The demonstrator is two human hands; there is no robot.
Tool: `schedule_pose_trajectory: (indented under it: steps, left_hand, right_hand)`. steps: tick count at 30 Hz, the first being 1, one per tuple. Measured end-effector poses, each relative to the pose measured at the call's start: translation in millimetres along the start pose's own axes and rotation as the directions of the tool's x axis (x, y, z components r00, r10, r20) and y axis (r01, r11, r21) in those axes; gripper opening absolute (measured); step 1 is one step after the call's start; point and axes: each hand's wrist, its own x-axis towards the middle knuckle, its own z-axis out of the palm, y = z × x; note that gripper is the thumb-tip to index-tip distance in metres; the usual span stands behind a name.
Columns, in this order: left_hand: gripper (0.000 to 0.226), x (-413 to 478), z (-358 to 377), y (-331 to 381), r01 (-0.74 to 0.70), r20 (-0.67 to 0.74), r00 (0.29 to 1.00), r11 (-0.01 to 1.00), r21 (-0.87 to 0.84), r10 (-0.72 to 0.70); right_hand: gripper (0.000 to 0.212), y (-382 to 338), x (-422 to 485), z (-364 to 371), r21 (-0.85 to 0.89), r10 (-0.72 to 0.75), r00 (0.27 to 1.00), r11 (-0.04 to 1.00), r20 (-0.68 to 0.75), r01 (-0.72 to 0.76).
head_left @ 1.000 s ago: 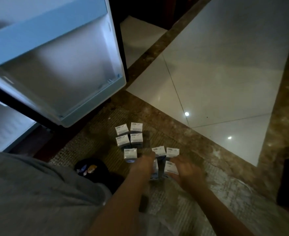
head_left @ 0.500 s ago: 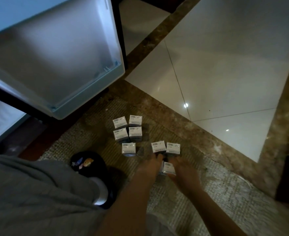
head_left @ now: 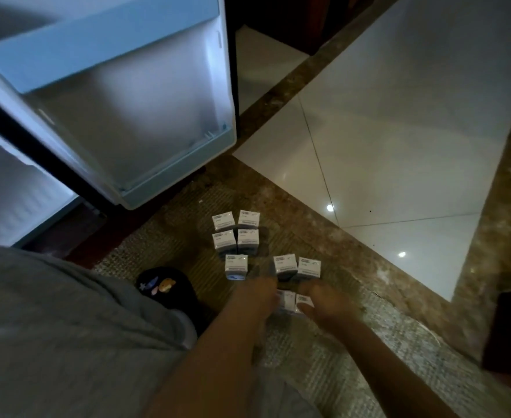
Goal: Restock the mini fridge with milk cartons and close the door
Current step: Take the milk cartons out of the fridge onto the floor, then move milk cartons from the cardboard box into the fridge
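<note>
Several small white milk cartons stand on a woven mat (head_left: 323, 357): a block of four (head_left: 236, 232), a single one (head_left: 236, 264) and a pair (head_left: 297, 266). Two more cartons (head_left: 288, 300) sit side by side nearest me, between my hands. My left hand (head_left: 257, 297) closes on the left one, and my right hand (head_left: 325, 300) closes on the right one with its thumb across the top. Both hands are blurred. The mini fridge door (head_left: 133, 116) hangs open at the upper left, with its bottom shelf bare.
The fridge's pale interior (head_left: 4, 191) shows at the far left. A black shoe with charms (head_left: 165, 286) rests beside my grey-clad knee (head_left: 52, 327). White tiles (head_left: 399, 131) and a brown marble border lie beyond the mat. A dark object (head_left: 510, 327) stands at the right edge.
My hands have stayed at the nearest cartons and closed in on them. Two cartons now show between the hands. The view tilted down, then back up toward the door.
</note>
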Motion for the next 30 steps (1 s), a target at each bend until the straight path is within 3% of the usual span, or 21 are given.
schedule_pose_trajectory:
  steps: [2, 7, 11, 16, 24, 30]
  left_hand:
    - [0.043, -8.2, -14.1, -2.8, 0.008, 0.033, 0.999, 0.999, -0.034, -0.007]
    - [0.044, -42.2, -64.5, -13.0, 0.022, -0.008, 1.000, 1.000, 0.001, -0.022]
    - [0.041, -76.8, -101.9, -32.9, -0.032, -0.104, 0.994, 0.997, 0.065, 0.038]
    - [0.037, -124.6, -149.2, -57.4, 0.026, -0.216, 0.976, 0.983, 0.183, 0.015]
    - [0.035, -238.2, -211.7, -126.2, 0.141, -0.518, 0.854, 0.980, 0.143, -0.047]
    - [0.038, -329.2, -208.7, -184.3, 0.287, -0.651, 0.727, 0.958, -0.001, -0.219]
  right_hand:
    - [0.031, -6.4, 4.2, -13.4, -0.027, -0.013, 0.998, 1.000, 0.056, 0.015]
    - [0.026, -45.8, 10.4, -62.5, 0.020, -0.059, 0.998, 0.998, -0.017, 0.059]
    - [0.027, -88.3, 15.7, -111.2, -0.045, -0.200, 0.979, 0.979, -0.020, 0.199]
    - [0.024, -148.0, 26.9, -160.7, -0.196, -0.375, 0.927, 0.910, -0.016, 0.365]
    - [0.026, -274.9, 19.6, -230.6, -0.308, -0.653, 0.748, 0.741, -0.119, 0.597]
    - [0.023, -381.9, -11.2, -255.1, -0.381, -0.824, 0.561, 0.544, -0.076, 0.748]
